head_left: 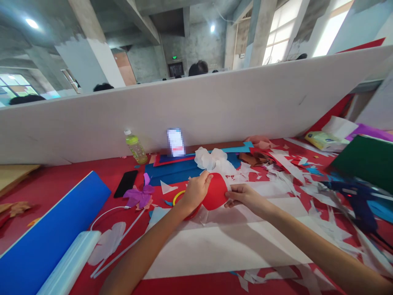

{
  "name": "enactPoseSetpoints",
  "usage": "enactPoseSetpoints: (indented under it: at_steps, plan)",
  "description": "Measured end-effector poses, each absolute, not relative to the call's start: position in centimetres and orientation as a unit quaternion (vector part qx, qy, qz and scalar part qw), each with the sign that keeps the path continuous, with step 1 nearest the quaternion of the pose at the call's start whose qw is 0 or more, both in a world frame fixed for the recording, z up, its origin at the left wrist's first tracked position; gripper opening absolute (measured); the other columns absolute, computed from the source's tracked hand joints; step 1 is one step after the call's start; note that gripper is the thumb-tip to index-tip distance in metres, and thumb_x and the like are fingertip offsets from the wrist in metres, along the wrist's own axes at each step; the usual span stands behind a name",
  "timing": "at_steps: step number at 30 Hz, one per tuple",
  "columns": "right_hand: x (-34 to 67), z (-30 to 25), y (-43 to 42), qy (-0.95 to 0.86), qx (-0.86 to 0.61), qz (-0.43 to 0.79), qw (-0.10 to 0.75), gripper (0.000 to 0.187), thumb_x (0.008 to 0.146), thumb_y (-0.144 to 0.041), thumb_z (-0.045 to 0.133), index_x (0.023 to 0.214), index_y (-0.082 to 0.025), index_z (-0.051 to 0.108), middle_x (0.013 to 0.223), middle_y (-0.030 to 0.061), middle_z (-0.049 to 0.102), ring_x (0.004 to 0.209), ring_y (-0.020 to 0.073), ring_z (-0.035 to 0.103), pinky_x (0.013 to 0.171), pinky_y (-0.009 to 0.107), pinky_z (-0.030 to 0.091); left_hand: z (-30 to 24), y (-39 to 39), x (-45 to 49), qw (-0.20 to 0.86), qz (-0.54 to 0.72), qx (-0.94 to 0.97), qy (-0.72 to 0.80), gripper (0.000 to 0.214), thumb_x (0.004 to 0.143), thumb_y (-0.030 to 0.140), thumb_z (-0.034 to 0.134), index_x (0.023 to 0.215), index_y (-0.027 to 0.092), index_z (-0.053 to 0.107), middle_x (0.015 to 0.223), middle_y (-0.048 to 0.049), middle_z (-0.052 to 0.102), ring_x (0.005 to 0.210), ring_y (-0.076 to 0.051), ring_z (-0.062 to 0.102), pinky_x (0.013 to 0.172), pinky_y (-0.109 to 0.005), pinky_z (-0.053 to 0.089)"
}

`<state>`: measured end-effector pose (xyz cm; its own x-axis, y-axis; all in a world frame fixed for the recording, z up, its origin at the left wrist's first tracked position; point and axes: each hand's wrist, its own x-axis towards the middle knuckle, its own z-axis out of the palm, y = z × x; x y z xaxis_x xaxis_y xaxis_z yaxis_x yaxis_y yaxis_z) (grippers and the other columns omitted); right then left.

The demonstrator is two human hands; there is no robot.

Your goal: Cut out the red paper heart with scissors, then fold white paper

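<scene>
Red table; 1 bottle, yellowish liquid inside. Left hand, right hand: grip pinching red paper.

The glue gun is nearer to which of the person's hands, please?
Right: the right hand holds the red piece's side facing the glue gun; the left hand is at its far side.

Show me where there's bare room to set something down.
Bare red table shows between the bottle, black phone and blue board. The white sheet lies open between the forearms. Crowded: right, where paper scraps lie about the glue gun; centre, around left hand and right hand.
</scene>
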<state>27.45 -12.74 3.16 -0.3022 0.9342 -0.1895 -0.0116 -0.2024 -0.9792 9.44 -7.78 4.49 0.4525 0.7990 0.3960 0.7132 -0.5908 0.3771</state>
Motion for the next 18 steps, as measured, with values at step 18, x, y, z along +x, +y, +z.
enactPoseSetpoints:
  at_steps: [18]
  plan:
    - [25.7, 1.6, -13.2, -0.389, -0.424, 0.612, 0.542, 0.027, 0.061, -0.038, 0.073, 0.066, -0.016, 0.06, 0.066, -0.0018, 0.061, 0.058, 0.0077, 0.057, 0.063, 0.021, 0.048, 4.2, -7.1, 10.3, 0.104, 0.343, 0.814, 0.458, 0.032, 0.092, 0.034, 0.029, 0.082, 0.017, 0.054, 0.057, 0.0007, 0.052, 0.046, -0.01, 0.042, 0.045, -0.021, 0.023]
